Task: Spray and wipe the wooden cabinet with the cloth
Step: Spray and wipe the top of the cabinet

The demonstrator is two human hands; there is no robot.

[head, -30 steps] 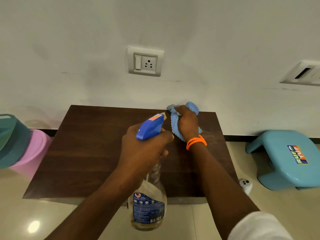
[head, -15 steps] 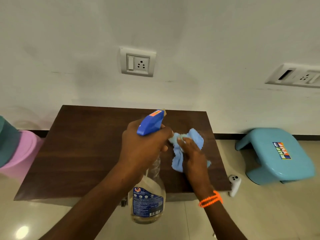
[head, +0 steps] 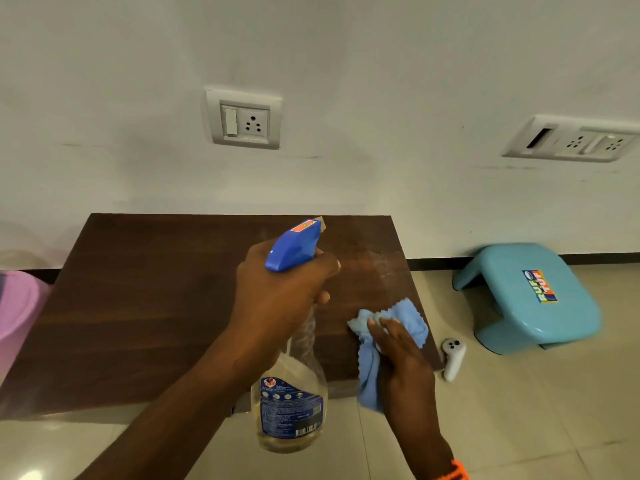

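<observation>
Item: wooden cabinet (head: 156, 306), dark brown top, set against the white wall (head: 346, 64); a pale smeared patch is seen toward its right rear corner.

Item: spray bottle (head: 292, 393), clear body, blue trigger head. It is held upright above the cabinet's front edge by the left hand (head: 277, 299), whose fingers are wrapped tight around the neck; it is judged to be kept raised so the nozzle can be aimed again without being set down.

Item: cloth (head: 388, 337), light blue, bunched. It is pressed flat onto the near right corner of the top by the right hand (head: 405, 368), fingers together and laid over it, part of it hanging past the front edge.

Margins: the right edge lies just beside the cloth; broad bare wood is left to the left for further strokes.

Floor: white controller (head: 453, 358) near the right corner, blue stool (head: 526, 299) beyond, pink tub (head: 17, 313) at the left.
</observation>
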